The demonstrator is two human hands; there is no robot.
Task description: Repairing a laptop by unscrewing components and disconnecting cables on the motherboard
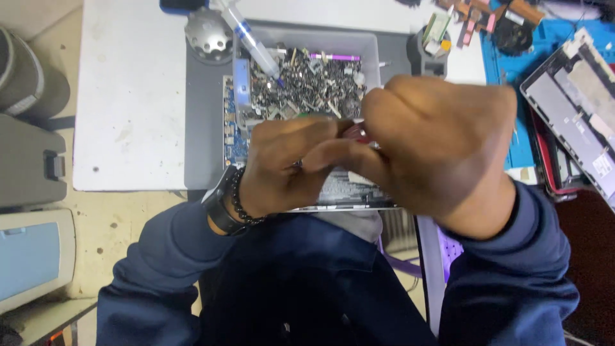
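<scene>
My left hand [288,163] and my right hand [442,147] meet close to the camera, fingers closed together on a small dark red thing [354,133] that is mostly hidden between them. Both wrists come out of dark blue sleeves; the left one wears a black watch and a bead bracelet [236,200]. Under the hands lies an opened laptop base with a blue circuit board [232,138] showing at its left side. Behind the hands stands a grey plastic bin [307,77] full of small screws and metal parts.
A syringe [253,41] leans on the bin's left rim, beside a round metal piece [208,33]. A white table [128,96] carries all this. At right lie a blue mat [512,77] and a grey laptop shell [573,112]. Grey machines [32,160] stand at left.
</scene>
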